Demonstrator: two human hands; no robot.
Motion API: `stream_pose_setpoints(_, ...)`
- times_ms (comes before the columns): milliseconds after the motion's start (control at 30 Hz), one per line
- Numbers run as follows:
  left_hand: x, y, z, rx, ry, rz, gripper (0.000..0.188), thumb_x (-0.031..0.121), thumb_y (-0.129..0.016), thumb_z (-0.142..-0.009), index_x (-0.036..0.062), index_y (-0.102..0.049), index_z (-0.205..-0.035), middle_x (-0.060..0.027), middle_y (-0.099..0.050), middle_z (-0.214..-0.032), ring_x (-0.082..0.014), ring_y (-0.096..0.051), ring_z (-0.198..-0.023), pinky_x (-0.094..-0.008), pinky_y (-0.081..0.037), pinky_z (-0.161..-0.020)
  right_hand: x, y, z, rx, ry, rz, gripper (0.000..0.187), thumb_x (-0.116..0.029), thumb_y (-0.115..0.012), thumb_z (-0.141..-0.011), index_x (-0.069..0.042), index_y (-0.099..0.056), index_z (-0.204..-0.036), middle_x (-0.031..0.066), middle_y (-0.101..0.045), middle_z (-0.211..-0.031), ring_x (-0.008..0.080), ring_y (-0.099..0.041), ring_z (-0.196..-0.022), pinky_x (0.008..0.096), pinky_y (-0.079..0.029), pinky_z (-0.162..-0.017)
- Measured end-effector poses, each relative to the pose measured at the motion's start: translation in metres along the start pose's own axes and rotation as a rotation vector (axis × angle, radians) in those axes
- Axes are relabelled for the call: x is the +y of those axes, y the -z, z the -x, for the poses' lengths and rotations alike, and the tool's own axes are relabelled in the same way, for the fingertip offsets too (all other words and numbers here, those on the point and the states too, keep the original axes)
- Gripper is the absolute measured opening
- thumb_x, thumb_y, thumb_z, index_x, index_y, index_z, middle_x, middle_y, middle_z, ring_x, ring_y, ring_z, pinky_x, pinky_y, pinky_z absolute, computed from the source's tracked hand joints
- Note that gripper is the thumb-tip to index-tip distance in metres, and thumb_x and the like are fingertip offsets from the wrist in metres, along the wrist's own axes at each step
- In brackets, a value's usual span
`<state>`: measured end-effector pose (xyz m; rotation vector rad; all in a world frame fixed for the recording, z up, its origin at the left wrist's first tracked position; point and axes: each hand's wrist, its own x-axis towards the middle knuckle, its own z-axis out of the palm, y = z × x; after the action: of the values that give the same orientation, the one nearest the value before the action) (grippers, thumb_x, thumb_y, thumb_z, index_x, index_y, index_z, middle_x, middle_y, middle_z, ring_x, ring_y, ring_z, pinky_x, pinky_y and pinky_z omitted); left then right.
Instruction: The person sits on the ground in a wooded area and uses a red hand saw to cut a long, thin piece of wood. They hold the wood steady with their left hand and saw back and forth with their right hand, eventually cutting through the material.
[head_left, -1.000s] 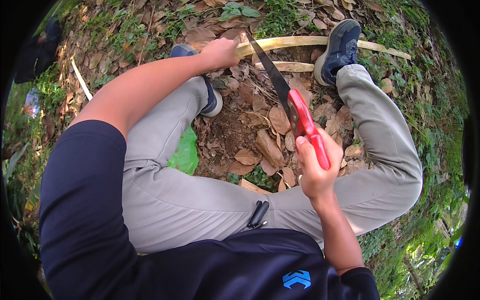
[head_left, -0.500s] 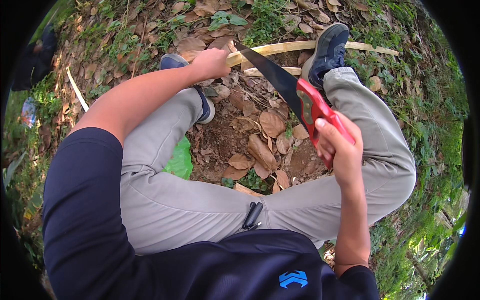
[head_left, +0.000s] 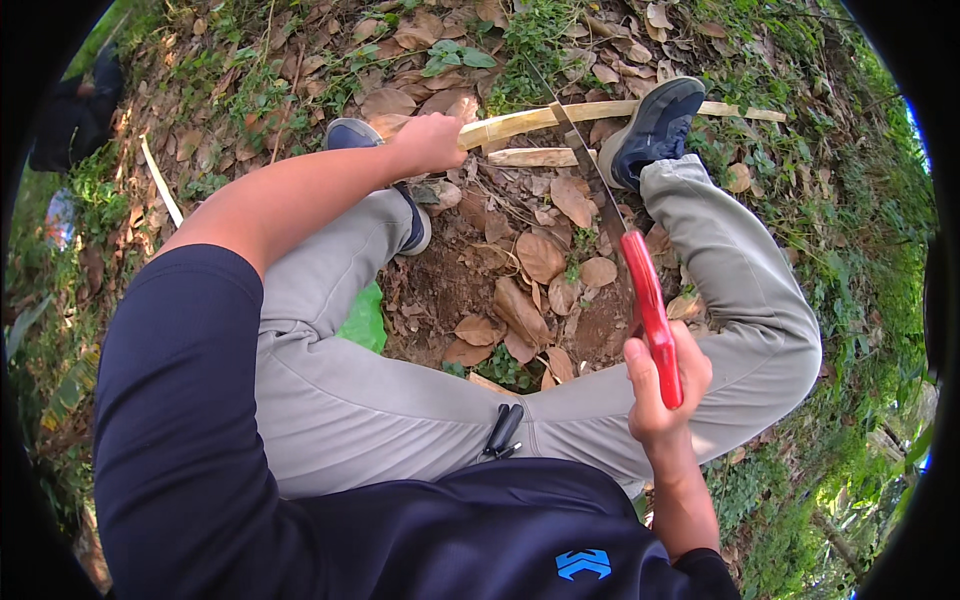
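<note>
Head view: a wooden strip (head_left: 520, 123) is running behind our right shoe (head_left: 657, 132); our pruning saw (head_left: 648, 285) is now crossing farther along, clearing our left hand (head_left: 433, 144) clenching one end; our right hand (head_left: 650, 412) is wrapping the handle (head_left: 663, 345).

- No words or numbers can be read.
- One sign shows clearly: a bright blue, angular emblem (head_left: 583, 564) on the front of the dark shirt (head_left: 420, 525), near the lower edge.
- At far left, a pale blue-and-red object (head_left: 60, 218) is too blurred to show any print.
</note>
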<state>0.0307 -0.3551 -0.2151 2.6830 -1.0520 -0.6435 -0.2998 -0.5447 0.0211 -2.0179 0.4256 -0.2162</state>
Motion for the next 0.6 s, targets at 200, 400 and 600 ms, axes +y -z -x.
stream_pose_setpoints(200,0.008,0.000,0.008,0.029,-0.004,-0.004,0.033,0.027,-0.065,-0.079,-0.0014,-0.069,-0.097,-0.0234,-0.073,-0.088,-0.0397,-0.072,-0.084,-0.0482,-0.059,-0.078,0.032,-0.038,-0.037,-0.019,-0.157,-0.216,0.011,-0.008,-0.068,-0.092,-0.001,-0.063,-0.086,-0.0026,-0.049,-0.060,0.0042,-0.041,-0.056,0.0248,-0.032,-0.051)
stream_pose_setpoints(400,0.008,0.000,0.011,0.045,0.007,-0.024,0.033,0.027,-0.067,-0.079,0.0006,-0.069,-0.098,-0.0235,-0.072,-0.087,-0.0394,-0.072,-0.082,-0.0483,-0.059,-0.077,0.041,-0.048,-0.039,-0.067,-0.190,-0.223,0.010,-0.008,-0.068,-0.091,0.000,-0.064,-0.087,-0.0032,-0.050,-0.063,0.0046,-0.042,-0.057,0.0255,-0.033,-0.052)
stream_pose_setpoints(600,0.015,0.005,0.013,-0.008,0.048,-0.031,0.030,0.022,-0.065,-0.080,-0.0004,-0.070,-0.100,-0.0226,-0.073,-0.091,-0.0379,-0.073,-0.084,-0.0472,-0.060,-0.076,0.040,-0.044,-0.037,-0.057,-0.210,-0.262,0.007,-0.006,-0.067,-0.090,0.001,-0.065,-0.090,-0.0017,-0.050,-0.064,0.0057,-0.042,-0.058,0.0257,-0.033,-0.053)
